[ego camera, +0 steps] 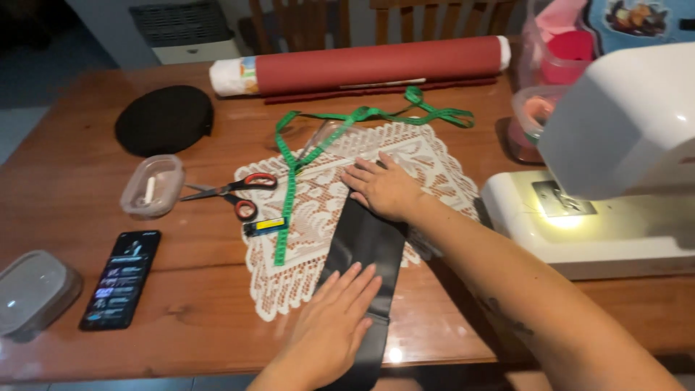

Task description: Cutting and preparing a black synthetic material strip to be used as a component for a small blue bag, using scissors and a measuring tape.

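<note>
A strip of black fabric (365, 246) is laid over a white lace doily (318, 217) at the near middle of the desk (65, 188), its near end hanging past the desk edge. The left hand (337, 322) is pressed flat on the near part of the strip, the right hand (384, 187) on its far end; both grips are released, palms down, nothing grasped. For a clean flattening, the strip is best kept taut between the two palms and stroked outward evenly, so that no crease is trapped. Care is needed with the lace beneath, which could bunch. A green tape measure (289, 174) and red-handled scissors (232, 194) lie to the left, a white sewing machine (615, 159) to the right.
</note>
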